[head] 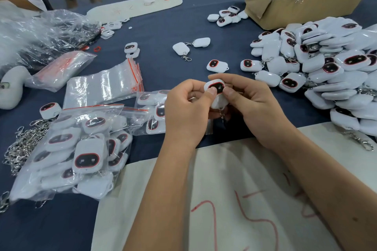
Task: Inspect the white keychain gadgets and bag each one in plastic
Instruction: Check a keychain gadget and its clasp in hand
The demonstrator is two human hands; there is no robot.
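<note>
A white keychain gadget (216,89) with a black, red-rimmed face is held up over the blue table between both hands. My left hand (186,108) grips its left side with the thumb on the face. My right hand (251,104) curls round its right side, thumb on the face edge. Its metal clip hangs below, partly hidden. A large heap of unbagged gadgets (326,67) lies to the right. Empty zip bags (104,85) with red seals lie to the left, and bagged gadgets (81,153) are piled at the lower left.
A cardboard box (302,6) with a red sign stands at the back right. Loose metal clips (22,144) lie at the left edge. A cream cloth (224,199) with red marks lies under my forearms. Crumpled plastic (40,34) and another person's arm are at the far left.
</note>
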